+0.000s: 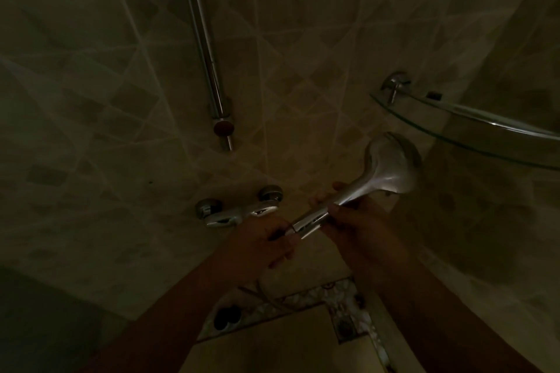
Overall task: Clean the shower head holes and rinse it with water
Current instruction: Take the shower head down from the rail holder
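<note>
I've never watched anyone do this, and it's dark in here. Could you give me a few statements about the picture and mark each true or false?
1. Both hands hold the shower head. True: the right hand grips its handle, the left hand its lower end.
2. The shower head hangs on the wall rail. False: it is off the rail.
3. A glass shelf sits at the right. True.
4. Water sprays from the head. False: none is visible.

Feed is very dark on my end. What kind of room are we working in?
Most likely a tiled shower area in a bathroom. A chrome riser rail runs up the wall above a mixer tap, and both hands hold a handheld shower head beside a glass corner shelf.
</note>
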